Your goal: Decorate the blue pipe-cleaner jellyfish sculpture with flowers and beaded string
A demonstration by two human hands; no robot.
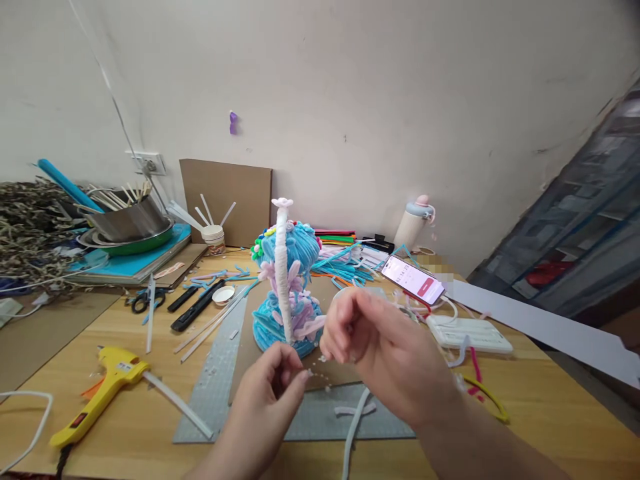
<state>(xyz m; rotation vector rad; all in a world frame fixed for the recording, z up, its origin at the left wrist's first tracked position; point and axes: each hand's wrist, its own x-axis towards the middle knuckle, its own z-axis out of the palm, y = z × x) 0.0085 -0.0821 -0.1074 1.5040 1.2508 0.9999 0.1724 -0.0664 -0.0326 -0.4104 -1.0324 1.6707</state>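
My left hand (270, 397) is closed in a pinch, thumb against forefinger, at the front of the craft piece. What looks like a thin strand of small white beads (320, 376) runs from its fingertips toward my right hand (387, 350). The right fingers are curled together, with a tiny white bit showing at their tips. Behind both hands stands a blue fuzzy pipe-cleaner model (267, 327), with pink flowers, coloured pompoms on top and a white wrapped post (281, 280) ending in a flower. It rests on a cardboard sheet (244, 370) over a grey cutting mat (200, 400).
A yellow glue gun (103, 393) lies at the left with a white strip beside it. Scissors (148, 301), a black utility knife (198, 305) and a small round lid (223, 295) lie behind. A phone (414, 280) and a white power strip (470, 333) are on the right.
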